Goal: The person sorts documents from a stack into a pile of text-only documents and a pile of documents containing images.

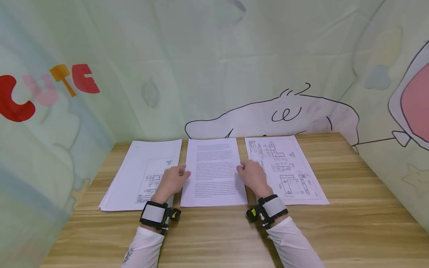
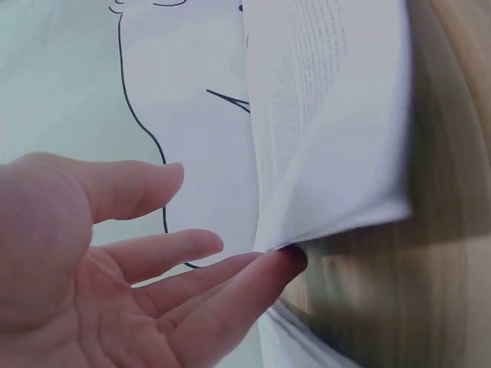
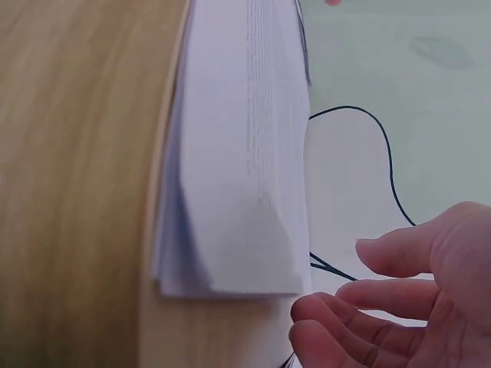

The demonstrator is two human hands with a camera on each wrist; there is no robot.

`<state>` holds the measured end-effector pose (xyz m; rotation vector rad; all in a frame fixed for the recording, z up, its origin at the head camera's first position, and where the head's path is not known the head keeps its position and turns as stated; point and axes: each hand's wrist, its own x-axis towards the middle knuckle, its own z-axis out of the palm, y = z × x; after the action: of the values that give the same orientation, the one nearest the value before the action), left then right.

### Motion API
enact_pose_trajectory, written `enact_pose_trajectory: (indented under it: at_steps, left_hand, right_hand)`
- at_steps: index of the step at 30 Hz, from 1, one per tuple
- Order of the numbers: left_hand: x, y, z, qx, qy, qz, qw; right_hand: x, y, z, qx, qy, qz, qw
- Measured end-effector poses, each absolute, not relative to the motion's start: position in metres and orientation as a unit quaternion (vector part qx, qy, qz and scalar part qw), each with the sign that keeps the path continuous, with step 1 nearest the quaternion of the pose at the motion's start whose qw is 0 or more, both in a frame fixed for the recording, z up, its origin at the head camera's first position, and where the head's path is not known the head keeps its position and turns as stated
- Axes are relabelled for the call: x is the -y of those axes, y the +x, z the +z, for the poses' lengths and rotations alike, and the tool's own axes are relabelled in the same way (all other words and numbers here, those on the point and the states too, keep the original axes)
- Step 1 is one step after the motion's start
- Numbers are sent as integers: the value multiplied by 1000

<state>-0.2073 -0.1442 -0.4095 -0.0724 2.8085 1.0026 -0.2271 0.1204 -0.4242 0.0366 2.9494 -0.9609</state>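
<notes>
In the head view a stack of printed text sheets lies between my two hands. My left hand is at its left edge, and in the left wrist view the lower fingertips are right at the edge of the paper, thumb apart from it. On the opposite side my right hand is at the right edge. The right wrist view has its fingers loosely bent beside the paper's edge, with thumb and index apart and nothing pinched. Sheet edges in the stack are slightly spread.
A stack of drawing sheets, somewhat fanned, lies on the left under my left forearm's line. Another technical drawing lies on the right. All rest on a wooden table, backed by a printed cloth.
</notes>
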Motion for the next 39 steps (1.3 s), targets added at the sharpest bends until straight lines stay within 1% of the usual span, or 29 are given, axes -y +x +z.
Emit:
enact_pose_trajectory:
  at_steps: [3, 6, 10, 18, 22, 25, 32, 39]
  left_hand:
    - [149, -206, -405, -936, -24, 344, 70]
    - [156, -204, -399, -937, -18, 347, 48]
    - [170, -203, -393, -937, -11, 350, 17]
    - [206, -199, -390, -947, -41, 320, -9]
    - [226, -195, -393, -951, -62, 302, -1]
    - [239, -192, -397, -953, -83, 292, 10]
    - [270, -190, -409, -962, -98, 254, 32]
    - [291, -190, -414, -954, -119, 262, 91]
  right_hand:
    - [-118, -226, -421, -947, 4, -321, 11]
    - [-113, -226, -419, -942, -8, -336, 1]
    - [-105, -224, -417, -932, -21, -362, 3]
    - [-68, -217, -420, -915, -57, -400, 2]
    - [-46, -214, -423, -894, -91, -439, -1]
    - [-29, -212, -428, -882, -106, -459, 13]
    - [5, -207, -431, -854, -105, -504, 77]
    - [32, -203, -433, -827, -90, -542, 120]
